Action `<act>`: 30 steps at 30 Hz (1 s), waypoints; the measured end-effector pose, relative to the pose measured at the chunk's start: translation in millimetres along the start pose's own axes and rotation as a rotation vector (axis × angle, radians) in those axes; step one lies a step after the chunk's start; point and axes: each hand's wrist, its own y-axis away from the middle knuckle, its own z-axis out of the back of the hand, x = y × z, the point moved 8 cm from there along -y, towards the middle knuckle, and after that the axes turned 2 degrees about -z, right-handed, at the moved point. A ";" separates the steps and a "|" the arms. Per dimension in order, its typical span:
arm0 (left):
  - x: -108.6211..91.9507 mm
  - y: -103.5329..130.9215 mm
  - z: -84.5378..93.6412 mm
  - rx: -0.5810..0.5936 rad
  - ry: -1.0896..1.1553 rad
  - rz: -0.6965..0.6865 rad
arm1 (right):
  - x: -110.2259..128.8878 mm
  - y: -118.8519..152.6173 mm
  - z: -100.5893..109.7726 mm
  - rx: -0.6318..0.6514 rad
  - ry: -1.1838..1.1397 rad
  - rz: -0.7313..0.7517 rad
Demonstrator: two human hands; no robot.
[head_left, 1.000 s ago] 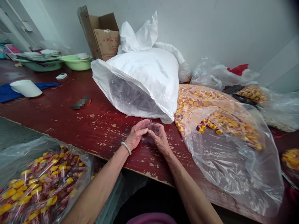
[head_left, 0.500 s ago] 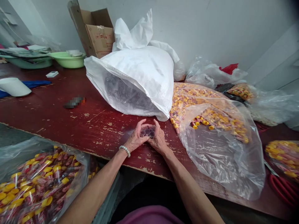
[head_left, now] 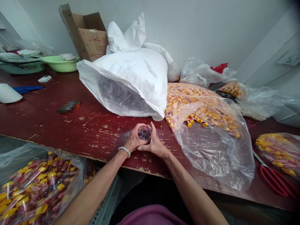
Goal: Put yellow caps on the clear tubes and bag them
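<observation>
Between my two hands stands a bundle of clear plastic tubes [head_left: 143,134], their round open ends facing up. My left hand [head_left: 135,139], with a pale bead bracelet at the wrist, curls round the bundle's left side. From the right, my right hand [head_left: 154,142] wraps it, thumb stretched across the front. Just behind them lies a large white woven sack [head_left: 140,70], its mouth turned to me and loose clear tubes [head_left: 119,93] inside. Right of the sack, a clear plastic bag [head_left: 211,153] holds many yellow-capped filled tubes [head_left: 225,120].
Red-handled scissors [head_left: 276,182] and a small bag of capped tubes [head_left: 278,153] lie at the right. A big bag of yellow-capped tubes [head_left: 35,184] stands lower left, below the edge of the worn red table [head_left: 93,131]. Farther back are a cardboard box [head_left: 93,42] and a green basin [head_left: 62,65].
My hands have closed more tightly round the tubes, and the bundle looks narrower and more upright. The view has swung slightly to the right.
</observation>
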 end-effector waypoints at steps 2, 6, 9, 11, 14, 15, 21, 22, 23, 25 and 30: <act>0.1 1.4 0.0 -0.014 0.015 0.007 | -1.5 0.9 -2.0 -0.005 -0.031 0.016; -1.1 3.7 -3.1 0.001 0.014 0.011 | -6.8 0.3 -2.8 -0.050 0.065 -0.072; -3.3 4.3 -5.9 0.016 0.003 0.006 | -8.1 2.1 1.4 -0.090 0.179 -0.169; -4.6 4.1 -8.1 0.036 -0.003 -0.002 | -5.7 3.8 3.7 -0.107 0.239 -0.181; -5.4 2.5 -9.4 0.037 -0.014 -0.006 | -4.7 4.7 7.1 -0.146 0.271 -0.179; -5.4 1.3 -10.2 0.032 -0.012 -0.002 | -7.1 4.5 8.9 -0.167 0.265 -0.200; -7.1 -10.1 -29.6 0.022 0.041 0.043 | -20.8 5.4 27.9 -0.347 0.014 -0.253; -8.1 -11.5 -33.7 0.023 0.042 0.042 | -18.4 6.8 31.8 -0.376 -0.011 -0.214; -9.1 -12.6 -37.5 0.029 0.039 0.038 | -15.4 8.7 34.9 -0.395 -0.025 -0.176; -10.1 -13.6 -43.4 0.050 0.041 0.030 | -10.4 12.7 38.8 -0.411 -0.062 -0.128; -7.5 -14.8 -45.3 0.076 0.064 0.045 | -8.8 13.6 37.1 -0.332 -0.176 -0.158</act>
